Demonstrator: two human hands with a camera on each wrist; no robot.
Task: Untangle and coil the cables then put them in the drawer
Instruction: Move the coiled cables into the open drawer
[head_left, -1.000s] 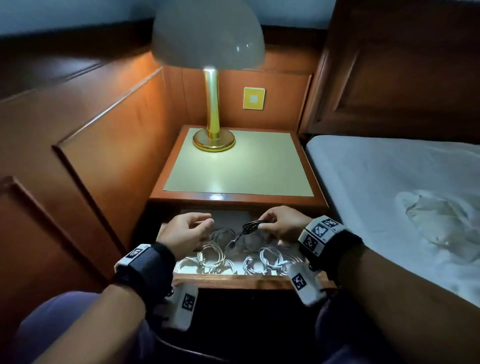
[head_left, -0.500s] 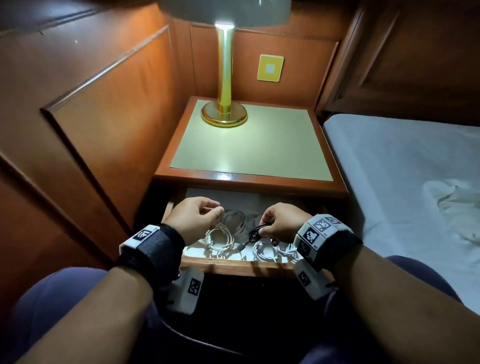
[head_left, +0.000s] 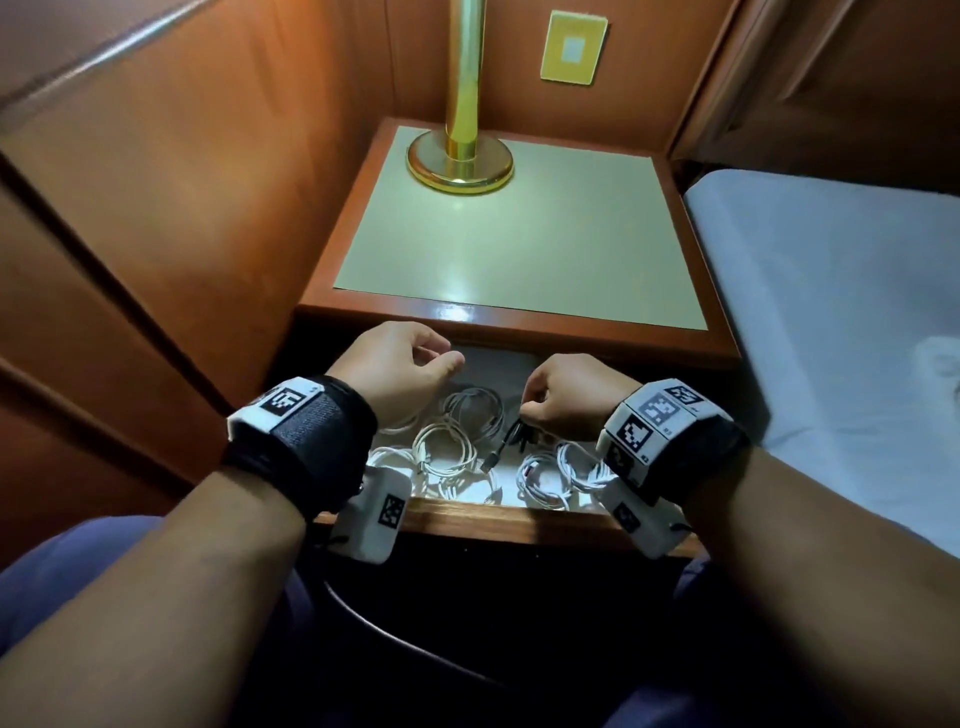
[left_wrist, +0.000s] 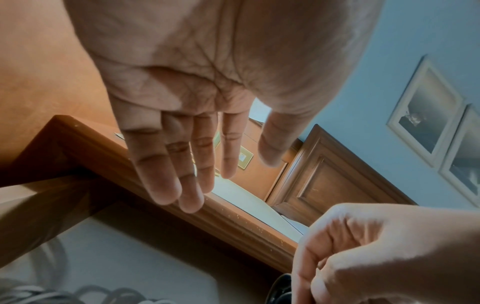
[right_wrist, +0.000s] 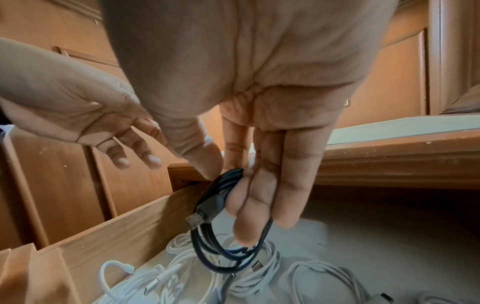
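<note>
A coiled black cable (right_wrist: 221, 222) is held in the grip of the right hand (head_left: 569, 397), pinched between thumb and fingers (right_wrist: 259, 195) so that its loops and one plug hang just above the open drawer (head_left: 467, 519). The left hand (head_left: 395, 371) is seen to be empty, its fingers (left_wrist: 166, 164) relaxed and apart, hovering over the left part of the drawer without touching the cable. Beneath both hands, several white cables (head_left: 447, 447) are already laid as separate coils on the drawer's pale floor, side by side. Compared with a second earlier, the black coil has been lowered from above the drawer's rear toward a gap among the white coils, and the view has been tilted downward so that the lamp's shade is lost and only the brass lamp base (head_left: 460, 166) remains on the counter (head_left: 519, 249). From this it is judged that coiling is finished and that the placing of this cable is in hand. No other loose cable is visible outside the drawer, so the task is judged to be near completion. The bed (head_left: 831, 312) lies to the right.
</note>
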